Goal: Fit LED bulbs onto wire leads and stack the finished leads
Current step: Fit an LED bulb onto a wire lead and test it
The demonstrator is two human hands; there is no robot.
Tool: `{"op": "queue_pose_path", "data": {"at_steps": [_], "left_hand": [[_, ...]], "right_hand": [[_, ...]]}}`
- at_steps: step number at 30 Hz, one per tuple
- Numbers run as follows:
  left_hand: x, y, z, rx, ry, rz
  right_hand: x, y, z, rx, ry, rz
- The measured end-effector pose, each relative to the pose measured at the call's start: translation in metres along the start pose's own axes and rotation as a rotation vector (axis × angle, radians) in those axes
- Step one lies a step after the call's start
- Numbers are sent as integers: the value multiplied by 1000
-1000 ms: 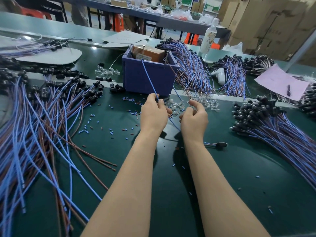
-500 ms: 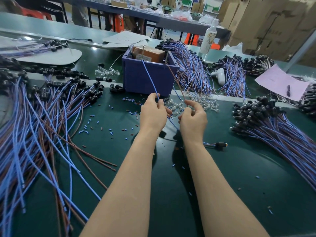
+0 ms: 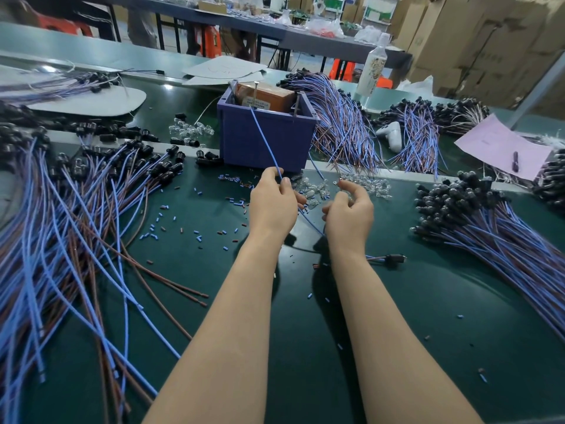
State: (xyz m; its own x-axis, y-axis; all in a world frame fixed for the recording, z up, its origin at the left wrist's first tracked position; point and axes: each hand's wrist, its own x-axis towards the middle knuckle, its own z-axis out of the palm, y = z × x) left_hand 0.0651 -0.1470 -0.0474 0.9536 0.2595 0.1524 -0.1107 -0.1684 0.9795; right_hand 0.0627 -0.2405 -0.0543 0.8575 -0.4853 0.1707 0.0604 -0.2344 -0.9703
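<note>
Left hand [image 3: 273, 206] pinches a blue wire lead [image 3: 265, 139] mid-length, likely light and springy; right hand [image 3: 350, 211] pinches what looks like a brown lead [image 3: 336, 174] (clear LED bulbs [image 3: 368, 184] nearby look small, slippery).

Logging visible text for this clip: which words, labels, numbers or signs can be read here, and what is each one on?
No text can be read.
White label on the brown box in the blue bin: print blurred.
Bottle label: blurred.
Pink paper: faint marks, unreadable.
Cardboard boxes: markings too faint.
</note>
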Motion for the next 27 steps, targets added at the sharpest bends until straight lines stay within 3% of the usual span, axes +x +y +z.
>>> {"op": "queue_pose_path", "data": {"at_steps": [27], "left_hand": [[1,1,-1,8,-10,-18]], "right_hand": [[2,2,0,-19,-39,-19]]}}
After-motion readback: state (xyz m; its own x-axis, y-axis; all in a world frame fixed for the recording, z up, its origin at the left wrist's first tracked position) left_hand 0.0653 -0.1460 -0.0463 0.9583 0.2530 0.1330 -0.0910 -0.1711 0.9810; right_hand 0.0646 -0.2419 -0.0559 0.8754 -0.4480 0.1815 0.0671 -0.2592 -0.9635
